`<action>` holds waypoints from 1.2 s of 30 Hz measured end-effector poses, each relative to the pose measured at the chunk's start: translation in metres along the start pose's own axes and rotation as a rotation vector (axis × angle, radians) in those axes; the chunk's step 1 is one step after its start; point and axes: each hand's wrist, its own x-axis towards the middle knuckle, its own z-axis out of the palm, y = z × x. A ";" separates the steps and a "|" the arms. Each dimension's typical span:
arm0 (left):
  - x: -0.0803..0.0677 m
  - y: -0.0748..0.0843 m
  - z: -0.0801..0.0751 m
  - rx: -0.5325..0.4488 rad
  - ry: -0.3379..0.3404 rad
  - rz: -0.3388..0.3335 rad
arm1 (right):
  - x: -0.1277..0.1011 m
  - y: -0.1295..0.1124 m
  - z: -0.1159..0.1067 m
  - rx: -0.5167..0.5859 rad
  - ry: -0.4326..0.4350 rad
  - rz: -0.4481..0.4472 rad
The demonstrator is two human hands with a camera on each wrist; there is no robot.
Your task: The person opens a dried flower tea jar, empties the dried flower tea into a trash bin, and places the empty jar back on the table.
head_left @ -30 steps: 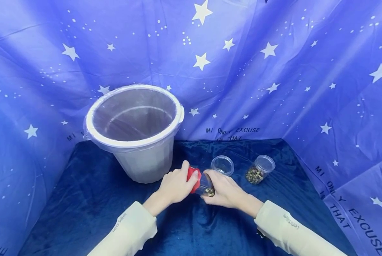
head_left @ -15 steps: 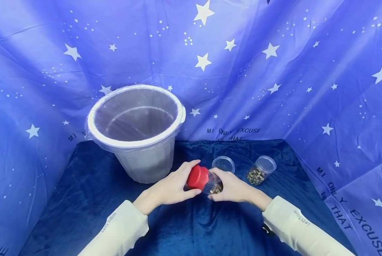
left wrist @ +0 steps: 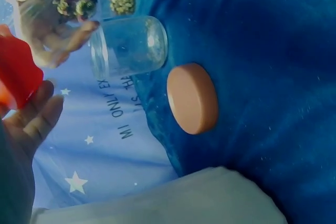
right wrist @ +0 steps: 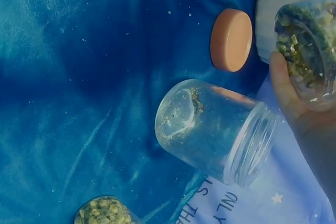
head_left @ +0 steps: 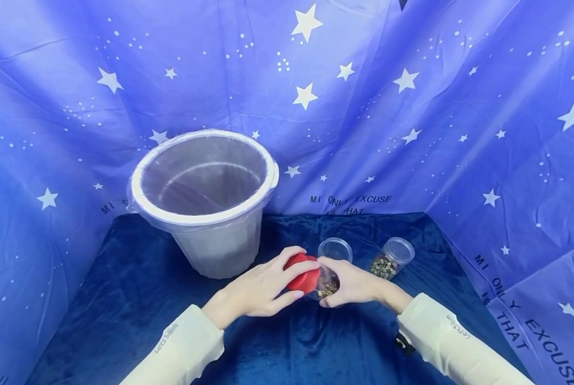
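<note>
Blue velvet [head_left: 137, 299] carries one bucket [head_left: 203, 199] and three jars; left hand [head_left: 258, 286] grips the red lid [head_left: 303, 274], right hand [head_left: 351, 283] holds its jar [head_left: 327, 283].

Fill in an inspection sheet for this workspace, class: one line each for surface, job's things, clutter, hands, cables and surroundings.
Surface: dark blue velvet cloth, wrinkled, with small crumbs in the right wrist view.
Job's things: clear jar partly filled with greenish bits, tilted; red lid at its mouth.
Clutter: empty open jar; open jar with bits; loose tan lid lying on the cloth; white bucket lined with a clear bag.
Hands: left hand grips the red lid; right hand holds the jar.
Cables: nothing seen.
Surroundings: blue star-print curtain on three sides.
</note>
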 end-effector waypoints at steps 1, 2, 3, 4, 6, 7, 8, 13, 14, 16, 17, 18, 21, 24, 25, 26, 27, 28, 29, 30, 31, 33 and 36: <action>0.000 0.000 0.000 0.010 -0.002 0.012 | 0.000 0.000 0.000 0.004 -0.007 -0.002; -0.001 -0.001 0.001 0.020 -0.002 0.022 | -0.001 0.001 0.001 0.011 -0.016 0.000; -0.001 -0.001 0.001 0.034 -0.002 0.029 | -0.001 0.001 0.001 0.019 -0.024 0.002; -0.001 -0.001 0.001 0.050 0.000 0.036 | -0.001 0.001 0.002 0.021 -0.027 0.006; -0.001 -0.002 0.002 0.091 0.006 0.047 | -0.001 0.002 0.003 0.023 -0.029 0.010; -0.001 -0.002 0.003 0.111 0.011 0.054 | 0.000 0.002 0.004 0.027 -0.029 0.008; -0.001 -0.002 0.003 0.130 0.015 0.061 | 0.000 0.002 0.005 0.026 -0.029 0.005; 0.002 -0.005 0.006 0.243 0.087 0.150 | 0.001 0.001 0.006 0.069 -0.045 -0.035; 0.002 -0.006 0.007 0.269 0.105 0.173 | 0.001 0.000 0.007 0.077 -0.050 -0.046; 0.004 -0.008 0.009 0.320 0.143 0.217 | 0.002 0.000 0.007 0.093 -0.063 -0.066; 0.004 -0.010 0.010 0.345 0.156 0.235 | 0.002 -0.001 0.007 0.093 -0.067 -0.073; 0.005 -0.011 0.011 0.370 0.170 0.249 | 0.003 -0.002 0.007 0.092 -0.071 -0.077; 0.007 -0.013 0.013 0.438 0.198 0.279 | 0.004 -0.004 0.008 0.069 -0.075 -0.071; 0.008 -0.014 0.014 0.486 0.204 0.282 | 0.004 -0.005 0.010 0.056 -0.074 -0.069; 0.008 -0.014 0.014 0.499 0.206 0.279 | 0.004 -0.006 0.010 0.054 -0.072 -0.066; 0.009 -0.014 0.014 0.506 0.211 0.277 | 0.005 -0.006 0.011 0.053 -0.069 -0.066; 0.009 -0.014 0.013 0.512 0.220 0.277 | 0.005 -0.007 0.011 0.055 -0.068 -0.068; 0.009 -0.014 0.013 0.521 0.232 0.277 | 0.005 -0.007 0.012 0.058 -0.065 -0.069; 0.009 -0.015 0.014 0.527 0.246 0.275 | 0.006 -0.007 0.012 0.057 -0.058 -0.068; 0.009 -0.015 0.014 0.531 0.264 0.273 | 0.006 -0.008 0.012 0.050 -0.050 -0.065; 0.010 -0.015 0.014 0.535 0.279 0.267 | 0.007 -0.008 0.012 0.040 -0.039 -0.064; 0.010 -0.015 0.015 0.533 0.307 0.248 | 0.007 -0.008 0.012 0.025 -0.020 -0.061; 0.011 -0.012 0.017 0.515 0.319 0.186 | 0.008 -0.007 0.012 -0.005 0.005 -0.045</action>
